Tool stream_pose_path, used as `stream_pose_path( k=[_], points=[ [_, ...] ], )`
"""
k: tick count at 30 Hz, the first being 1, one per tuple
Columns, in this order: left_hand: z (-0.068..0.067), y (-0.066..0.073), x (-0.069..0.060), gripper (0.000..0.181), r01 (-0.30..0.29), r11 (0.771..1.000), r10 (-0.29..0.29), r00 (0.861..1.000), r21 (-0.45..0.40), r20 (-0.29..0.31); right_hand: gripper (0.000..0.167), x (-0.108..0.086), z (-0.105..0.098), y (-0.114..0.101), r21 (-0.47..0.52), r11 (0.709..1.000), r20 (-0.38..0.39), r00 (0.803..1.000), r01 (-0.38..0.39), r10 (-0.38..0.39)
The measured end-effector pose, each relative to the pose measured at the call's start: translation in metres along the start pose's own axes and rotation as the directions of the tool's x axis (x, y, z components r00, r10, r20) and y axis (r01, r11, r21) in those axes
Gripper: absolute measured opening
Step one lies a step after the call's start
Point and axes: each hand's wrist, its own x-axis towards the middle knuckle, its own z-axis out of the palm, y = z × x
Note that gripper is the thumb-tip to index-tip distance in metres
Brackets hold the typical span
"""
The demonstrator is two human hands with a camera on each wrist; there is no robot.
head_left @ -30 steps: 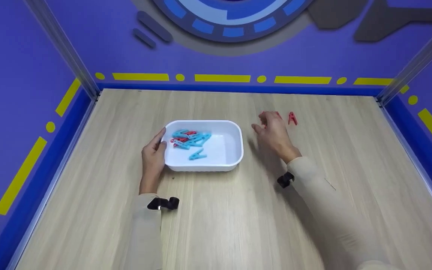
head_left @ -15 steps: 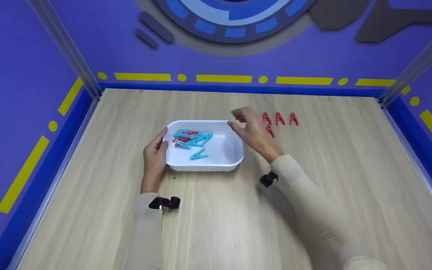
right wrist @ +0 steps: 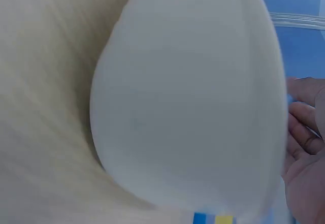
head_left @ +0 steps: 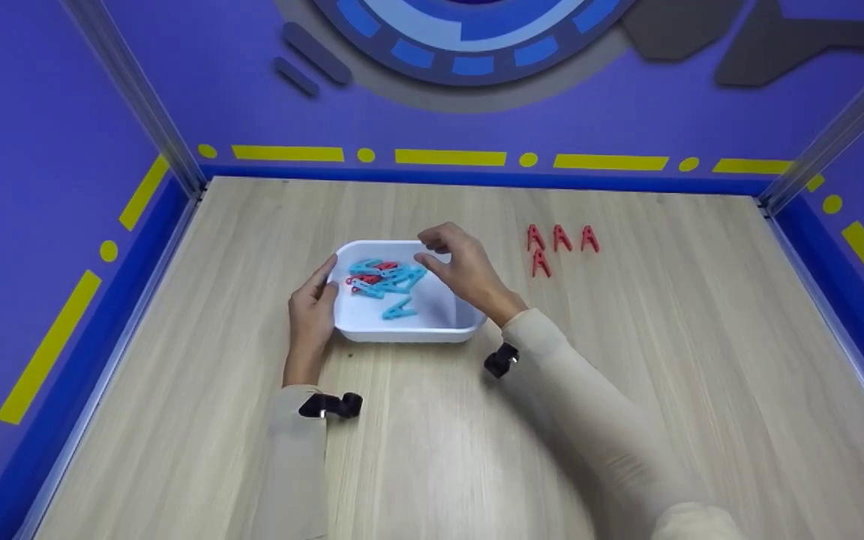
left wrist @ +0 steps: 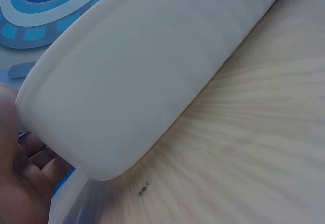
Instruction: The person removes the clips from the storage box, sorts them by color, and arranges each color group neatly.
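A white plastic tray (head_left: 443, 322) stands on the table, holding a loose pile of light blue clothespins (head_left: 400, 309) and a few red clothespins (head_left: 367, 279). My left hand (head_left: 310, 315) grips the tray's left end, thumb at the rim and fingers along the outer wall. Over the tray's right half hovers my right hand (head_left: 469, 270), fingers loosely bent, a gap between thumb and fingertips, nothing seen between them. Both wrist views show mainly the tray's outer wall (left wrist: 127, 76), with part of each hand at the edge.
To the right of the tray, several red clothespins (head_left: 562, 238) lie on the wooden table (head_left: 417, 442), three in a row and another below the leftmost. Blue-purple panels (head_left: 477, 127) enclose the back and sides.
My right hand has moved left from the red clothespins on the table to above the tray, uncovering those clothespins. The left hand keeps its grip on the tray.
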Motion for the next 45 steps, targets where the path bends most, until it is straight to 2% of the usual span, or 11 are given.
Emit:
stream_pose_path(
  k=[6, 13, 18, 30, 35, 41, 42, 45],
  points=[
    [0.001, 0.001, -0.001, 0.045, 0.007, 1.0, -0.007, 1.0, 0.011, -0.002, 0.033, 0.008, 0.018, -0.002, 0.024, 1.0, 0.02, 1.0, -0.015, 0.015],
    [0.0, 0.0, -0.001, 0.045, -0.011, 1.0, 0.011, 1.0, -0.021, 0.014, 0.029, 0.016, 0.035, -0.007, 0.051, 0.998, 0.041, 0.998, -0.045, 0.043],
    [0.001, 0.0, -0.001, 0.045, -0.005, 1.0, 0.005, 1.0, -0.003, 0.011, 0.027, 0.02, 0.045, -0.005, 0.056, 0.997, 0.054, 0.997, -0.056, 0.053],
    [0.0, 0.003, -0.002, 0.046, 0.014, 1.0, -0.014, 1.0, 0.014, 0.017, 0.026, 0.022, 0.052, 0.003, -0.01, 0.998, 0.121, 0.99, -0.07, 0.071],
    [0.001, 0.001, -0.002, 0.046, 0.015, 1.0, -0.016, 1.0, 0.006, 0.011, 0.024, 0.022, 0.053, 0.006, -0.046, 0.998, 0.175, 0.983, -0.04, 0.047],
    [0.001, 0.001, -0.001, 0.045, -0.008, 1.0, 0.008, 1.0, 0.0, 0.003, 0.022, 0.022, 0.057, 0.012, -0.094, 0.994, 0.24, 0.97, 0.049, -0.025],
    [0.001, 0.006, -0.002, 0.045, 0.001, 1.0, -0.001, 1.0, -0.001, 0.004, 0.022, 0.022, 0.058, 0.012, -0.1, 0.993, 0.251, 0.967, 0.063, -0.036],
    [0.001, 0.006, -0.003, 0.046, 0.004, 1.0, -0.004, 1.0, -0.001, 0.009, 0.022, 0.022, 0.059, 0.013, -0.118, 0.989, 0.272, 0.961, 0.09, -0.055]
  ],
)
